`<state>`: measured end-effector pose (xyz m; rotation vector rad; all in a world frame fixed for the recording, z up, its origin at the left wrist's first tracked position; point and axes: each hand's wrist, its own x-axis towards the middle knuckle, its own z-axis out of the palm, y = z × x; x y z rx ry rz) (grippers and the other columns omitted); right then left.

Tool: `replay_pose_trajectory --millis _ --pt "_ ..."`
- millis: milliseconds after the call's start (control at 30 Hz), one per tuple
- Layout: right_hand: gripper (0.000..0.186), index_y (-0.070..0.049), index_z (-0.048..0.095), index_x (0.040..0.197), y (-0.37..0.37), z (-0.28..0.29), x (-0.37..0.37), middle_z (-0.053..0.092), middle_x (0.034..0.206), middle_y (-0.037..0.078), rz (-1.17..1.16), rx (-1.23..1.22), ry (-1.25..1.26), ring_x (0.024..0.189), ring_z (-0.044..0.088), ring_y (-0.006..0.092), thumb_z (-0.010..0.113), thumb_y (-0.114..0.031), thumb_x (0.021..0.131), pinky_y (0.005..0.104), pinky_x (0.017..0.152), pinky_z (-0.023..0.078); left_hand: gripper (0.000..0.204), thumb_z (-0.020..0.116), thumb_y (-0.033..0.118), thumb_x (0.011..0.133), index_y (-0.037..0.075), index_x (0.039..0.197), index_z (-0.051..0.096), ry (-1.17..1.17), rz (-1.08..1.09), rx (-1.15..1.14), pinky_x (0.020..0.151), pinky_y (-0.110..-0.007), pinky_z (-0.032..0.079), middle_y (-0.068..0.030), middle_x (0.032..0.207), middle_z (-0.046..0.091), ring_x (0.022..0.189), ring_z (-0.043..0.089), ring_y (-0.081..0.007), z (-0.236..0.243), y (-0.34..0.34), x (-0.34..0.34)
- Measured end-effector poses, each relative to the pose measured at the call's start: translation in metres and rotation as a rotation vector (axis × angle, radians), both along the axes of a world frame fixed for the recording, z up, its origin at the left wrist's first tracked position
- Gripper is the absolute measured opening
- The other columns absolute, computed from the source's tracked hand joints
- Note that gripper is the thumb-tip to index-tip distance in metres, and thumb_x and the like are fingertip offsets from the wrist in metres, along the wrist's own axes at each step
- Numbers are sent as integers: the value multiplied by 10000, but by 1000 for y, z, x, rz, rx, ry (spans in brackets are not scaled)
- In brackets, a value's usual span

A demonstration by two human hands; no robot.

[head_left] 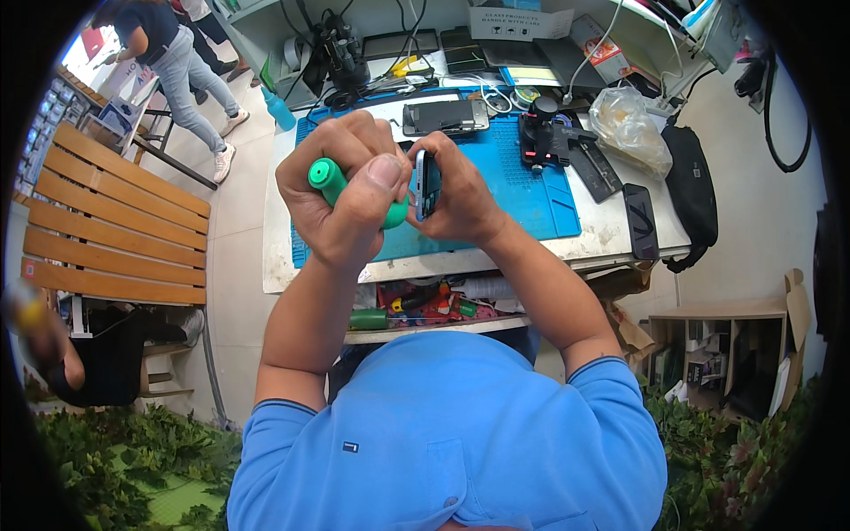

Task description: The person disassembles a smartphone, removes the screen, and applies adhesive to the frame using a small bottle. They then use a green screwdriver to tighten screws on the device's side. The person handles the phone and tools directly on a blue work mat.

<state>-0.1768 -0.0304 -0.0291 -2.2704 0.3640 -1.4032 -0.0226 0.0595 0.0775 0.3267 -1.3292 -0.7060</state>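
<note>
My left hand [350, 212] is closed in a fist round a thick green tool handle [328, 179]. The handle has a small hole in its end and shows on both sides of my thumb; its working end is hidden. Close against it, my right hand [465, 190] grips a smartphone [427, 186] held on edge, its narrow silver side toward me. Both hands are raised over the blue work mat [496, 208]. Behind them on the mat lies an opened phone [445, 116] or phone part. Whether the tool touches the smartphone is hidden by my fingers.
A black clamp-like device [542, 137] stands on the mat's right side. Beyond it are a clear plastic bag [630, 128], a dark phone [641, 221] and a black pouch [691, 190]. An open drawer [434, 332] with tools sits below the table edge. People are at the left.
</note>
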Motion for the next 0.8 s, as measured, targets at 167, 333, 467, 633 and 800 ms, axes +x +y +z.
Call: replay_pose_trajectory --millis 167,333,467,633,800 --pt "725 -42 526 1310 0 0 0 610 1116 201 -27 -10 7 1035 659 441 866 -30 670 479 879 571 154 632 71 967 72 885 502 53 -57 -55 673 -358 547 -80 874 499 791 531 -176 5 -1 -1" --pt "728 -43 522 1311 1 2 0 612 1121 198 -26 -9 -3 1039 663 436 865 -30 669 475 886 574 166 656 72 972 61 881 518 -51 68 -86 662 -353 551 -79 860 517 757 529 -169 6 0 -6" --pt "736 -45 524 1308 0 -1 -1 612 1125 198 -16 18 37 1051 662 435 869 -30 658 474 898 572 191 713 25 953 42 848 554 54 -35 -25 601 -323 545 -84 833 567 705 555 -148 0 1 -3" --pt "745 -46 531 1296 -3 -5 1 610 1119 195 -27 1 7 1055 658 438 885 -43 641 487 901 567 158 666 120 969 37 918 543 27 163 -114 710 -371 578 -66 810 487 769 551 -184 11 1 -13" --pt "764 -20 534 1301 2 4 0 621 1119 201 -72 -12 30 1061 662 435 904 -65 634 491 916 566 169 763 47 958 33 845 639 0 103 -17 668 -287 511 -66 765 652 689 598 -125 0 -1 4"
